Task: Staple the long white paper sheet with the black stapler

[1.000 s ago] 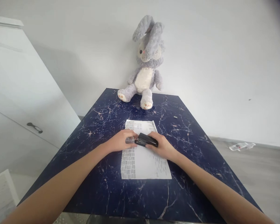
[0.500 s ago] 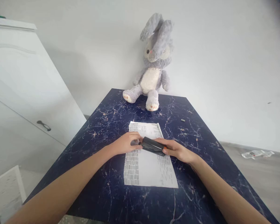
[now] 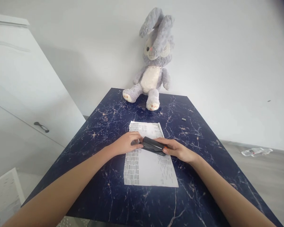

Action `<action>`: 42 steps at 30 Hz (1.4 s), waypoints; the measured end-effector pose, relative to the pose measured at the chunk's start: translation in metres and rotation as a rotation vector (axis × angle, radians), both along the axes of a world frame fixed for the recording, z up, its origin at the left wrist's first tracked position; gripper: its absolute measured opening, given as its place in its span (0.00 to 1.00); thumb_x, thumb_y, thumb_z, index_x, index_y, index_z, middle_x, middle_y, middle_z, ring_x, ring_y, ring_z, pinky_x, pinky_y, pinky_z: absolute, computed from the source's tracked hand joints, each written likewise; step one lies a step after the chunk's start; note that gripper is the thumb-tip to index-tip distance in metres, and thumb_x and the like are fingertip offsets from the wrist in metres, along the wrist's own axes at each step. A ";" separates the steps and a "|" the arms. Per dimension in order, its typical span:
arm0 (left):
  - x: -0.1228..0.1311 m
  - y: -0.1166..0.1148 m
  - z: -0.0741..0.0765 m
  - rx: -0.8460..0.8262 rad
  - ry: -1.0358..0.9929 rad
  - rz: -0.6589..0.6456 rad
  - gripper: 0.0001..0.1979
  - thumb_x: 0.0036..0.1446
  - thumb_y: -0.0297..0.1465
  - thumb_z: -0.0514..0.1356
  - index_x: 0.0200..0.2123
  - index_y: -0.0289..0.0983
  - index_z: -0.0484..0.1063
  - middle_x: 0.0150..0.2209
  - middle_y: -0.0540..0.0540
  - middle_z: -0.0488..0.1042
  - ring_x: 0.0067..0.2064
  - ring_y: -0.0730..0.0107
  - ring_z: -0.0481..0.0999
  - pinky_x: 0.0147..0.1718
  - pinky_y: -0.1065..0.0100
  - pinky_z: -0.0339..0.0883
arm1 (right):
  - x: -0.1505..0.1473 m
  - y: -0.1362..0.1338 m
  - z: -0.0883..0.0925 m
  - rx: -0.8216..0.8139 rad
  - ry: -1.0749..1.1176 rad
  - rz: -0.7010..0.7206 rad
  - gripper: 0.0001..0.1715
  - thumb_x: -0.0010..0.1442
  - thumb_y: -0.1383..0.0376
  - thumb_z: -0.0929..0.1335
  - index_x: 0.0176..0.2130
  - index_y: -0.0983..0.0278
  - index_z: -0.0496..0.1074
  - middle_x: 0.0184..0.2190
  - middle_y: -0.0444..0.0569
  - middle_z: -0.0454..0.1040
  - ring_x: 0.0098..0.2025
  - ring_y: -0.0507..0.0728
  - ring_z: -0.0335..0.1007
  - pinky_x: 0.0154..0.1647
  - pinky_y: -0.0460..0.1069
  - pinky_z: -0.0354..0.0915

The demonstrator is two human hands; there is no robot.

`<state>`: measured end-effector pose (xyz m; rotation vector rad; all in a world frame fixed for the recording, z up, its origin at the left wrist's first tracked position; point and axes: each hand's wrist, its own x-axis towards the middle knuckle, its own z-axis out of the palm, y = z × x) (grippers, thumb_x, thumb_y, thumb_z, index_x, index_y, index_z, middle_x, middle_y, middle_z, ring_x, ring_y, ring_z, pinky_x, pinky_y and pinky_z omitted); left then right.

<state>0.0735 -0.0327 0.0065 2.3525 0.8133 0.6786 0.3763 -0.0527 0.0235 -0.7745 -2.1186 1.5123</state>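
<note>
A white printed paper sheet [image 3: 149, 167] lies flat on the dark blue marbled table [image 3: 109, 189]. Across its upper half rests a black stapler [image 3: 152, 145] with an orange tip. My right hand [image 3: 177, 149] grips the stapler's right end, fingers curled round it. At the stapler's left end my left hand [image 3: 126, 143] presses on the paper's left edge, its fingers closed and touching the stapler's front.
A grey and white plush rabbit [image 3: 153, 63] sits at the table's far edge against the white wall. A small dark bit [image 3: 184, 119] lies on the table's right side. A white cabinet [image 3: 19, 94] stands at left. Crumpled clear plastic [image 3: 257, 151] lies on the floor, right.
My right hand has turned from covering the stapler's top to holding its right end, so the orange tip shows. The stapler and paper stay in place; my head shifted a little.
</note>
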 end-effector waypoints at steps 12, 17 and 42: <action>0.000 -0.001 0.003 -0.010 -0.003 0.005 0.09 0.64 0.37 0.63 0.40 0.37 0.74 0.39 0.46 0.76 0.38 0.67 0.75 0.41 0.65 0.67 | -0.002 -0.001 0.003 -0.077 0.046 -0.024 0.32 0.66 0.53 0.70 0.65 0.58 0.68 0.60 0.53 0.72 0.59 0.65 0.69 0.61 0.61 0.63; 0.000 -0.002 0.002 -0.033 -0.017 0.016 0.10 0.65 0.37 0.63 0.46 0.38 0.74 0.42 0.45 0.76 0.39 0.67 0.76 0.43 0.64 0.68 | -0.005 -0.004 0.004 -0.113 0.057 -0.031 0.32 0.64 0.50 0.71 0.63 0.58 0.70 0.58 0.53 0.74 0.57 0.64 0.71 0.61 0.61 0.64; -0.001 0.001 -0.006 0.069 -0.014 -0.028 0.10 0.64 0.38 0.63 0.39 0.36 0.75 0.40 0.44 0.77 0.42 0.63 0.76 0.45 0.63 0.66 | 0.034 0.123 -0.025 0.769 -0.576 -0.784 0.16 0.58 0.69 0.65 0.39 0.63 0.82 0.40 0.55 0.82 0.39 0.62 0.78 0.48 0.56 0.71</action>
